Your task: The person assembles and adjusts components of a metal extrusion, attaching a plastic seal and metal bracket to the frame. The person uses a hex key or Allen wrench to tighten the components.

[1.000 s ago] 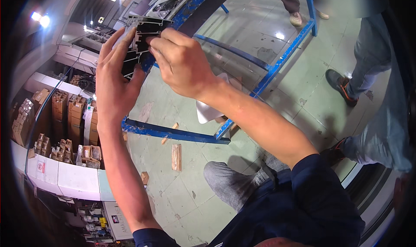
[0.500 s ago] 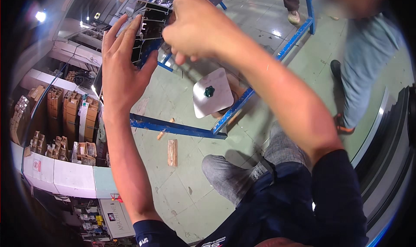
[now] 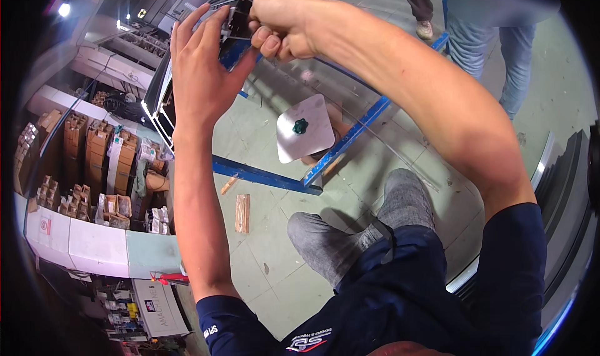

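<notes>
My left hand [image 3: 203,75] is raised at the upper left with its fingers stretched and its thumb apart. The fingers lie along a dark metal profile [image 3: 239,22], whose hollow, chambered end faces me. Against the right side of that end, my right hand [image 3: 284,28] is closed with its fingers curled in. Whatever it grips, if anything, is hidden by the fingers. A thin pale strip [image 3: 400,156] slants down across the floor area below my right forearm; whether it reaches the hand I cannot tell.
Below the profile are blue metal stand legs [image 3: 262,176] and a pale square plate with a green knob [image 3: 300,126]. Wood pieces [image 3: 242,213] lie on the floor. Boxed stock fills shelves [image 3: 75,250] at left. Another person [image 3: 494,50] stands at upper right; dark profiles [image 3: 565,193] lie at right.
Both hands have shifted slightly right in the view, still at the profile. My right wrist has turned and its fingers are more curled. The thin strip now shows; the other person has moved farther off.
</notes>
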The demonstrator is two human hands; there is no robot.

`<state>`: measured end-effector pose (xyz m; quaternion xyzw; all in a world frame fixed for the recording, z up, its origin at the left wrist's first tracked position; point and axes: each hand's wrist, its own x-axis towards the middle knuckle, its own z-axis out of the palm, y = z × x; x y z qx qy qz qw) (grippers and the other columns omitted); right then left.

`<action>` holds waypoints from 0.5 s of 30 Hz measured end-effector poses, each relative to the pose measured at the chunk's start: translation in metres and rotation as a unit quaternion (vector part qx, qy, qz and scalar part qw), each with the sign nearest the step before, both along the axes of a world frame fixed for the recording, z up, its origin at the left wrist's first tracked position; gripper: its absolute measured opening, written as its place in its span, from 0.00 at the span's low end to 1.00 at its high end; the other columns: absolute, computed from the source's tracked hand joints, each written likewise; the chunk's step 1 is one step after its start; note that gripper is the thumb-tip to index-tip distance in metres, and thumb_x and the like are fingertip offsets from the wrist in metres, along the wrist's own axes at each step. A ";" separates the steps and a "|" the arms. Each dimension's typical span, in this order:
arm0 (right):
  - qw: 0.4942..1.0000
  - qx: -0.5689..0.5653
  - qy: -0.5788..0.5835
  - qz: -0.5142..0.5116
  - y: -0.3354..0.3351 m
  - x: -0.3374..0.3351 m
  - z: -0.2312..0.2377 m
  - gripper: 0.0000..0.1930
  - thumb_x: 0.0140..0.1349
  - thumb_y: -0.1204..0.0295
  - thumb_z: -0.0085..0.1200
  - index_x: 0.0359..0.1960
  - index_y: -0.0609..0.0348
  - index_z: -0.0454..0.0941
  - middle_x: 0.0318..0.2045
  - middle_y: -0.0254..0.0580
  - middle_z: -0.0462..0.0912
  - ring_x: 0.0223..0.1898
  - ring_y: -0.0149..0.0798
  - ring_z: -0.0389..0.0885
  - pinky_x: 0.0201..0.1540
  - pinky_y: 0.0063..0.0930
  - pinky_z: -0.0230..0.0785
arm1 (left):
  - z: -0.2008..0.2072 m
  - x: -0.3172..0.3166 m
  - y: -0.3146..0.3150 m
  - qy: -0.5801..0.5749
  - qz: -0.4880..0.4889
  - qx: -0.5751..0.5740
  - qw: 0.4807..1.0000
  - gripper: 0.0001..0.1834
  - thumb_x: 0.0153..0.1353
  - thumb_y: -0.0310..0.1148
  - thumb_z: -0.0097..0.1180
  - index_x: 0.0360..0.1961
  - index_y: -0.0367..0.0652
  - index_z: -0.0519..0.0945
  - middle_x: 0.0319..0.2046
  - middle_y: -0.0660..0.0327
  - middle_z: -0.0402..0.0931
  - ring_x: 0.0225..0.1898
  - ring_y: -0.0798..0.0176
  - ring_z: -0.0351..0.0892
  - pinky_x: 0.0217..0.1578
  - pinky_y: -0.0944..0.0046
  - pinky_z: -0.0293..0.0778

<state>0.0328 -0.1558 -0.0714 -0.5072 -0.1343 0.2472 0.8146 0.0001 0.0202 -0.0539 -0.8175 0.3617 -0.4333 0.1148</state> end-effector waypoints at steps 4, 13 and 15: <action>0.999 -0.008 -0.032 -0.033 0.005 -0.005 -0.001 0.11 0.72 0.65 0.38 0.28 0.47 0.63 0.17 0.25 0.62 0.14 0.20 0.54 0.14 0.17 0.42 | 0.001 -0.001 -0.002 -0.017 0.021 -0.015 1.000 0.31 0.52 0.38 0.70 0.57 0.39 0.81 0.49 0.53 0.86 0.64 0.48 0.74 0.71 0.42 0.60; 0.964 -0.122 -0.189 -0.140 0.008 0.013 -0.018 0.15 0.71 0.64 0.43 0.30 0.61 0.72 0.17 0.36 0.70 0.15 0.28 0.63 0.15 0.28 0.52 | 0.007 0.004 -0.006 -0.092 0.039 0.065 0.993 0.19 0.65 0.37 0.60 0.55 0.40 0.83 0.46 0.55 0.87 0.62 0.53 0.77 0.71 0.43 0.56; 0.967 -0.100 -0.199 -0.122 0.014 0.020 -0.016 0.15 0.72 0.64 0.43 0.30 0.60 0.72 0.16 0.34 0.69 0.15 0.28 0.63 0.16 0.27 0.53 | 0.008 -0.001 -0.010 -0.106 0.056 0.084 0.989 0.19 0.66 0.36 0.59 0.55 0.39 0.83 0.45 0.56 0.88 0.62 0.54 0.77 0.73 0.42 0.53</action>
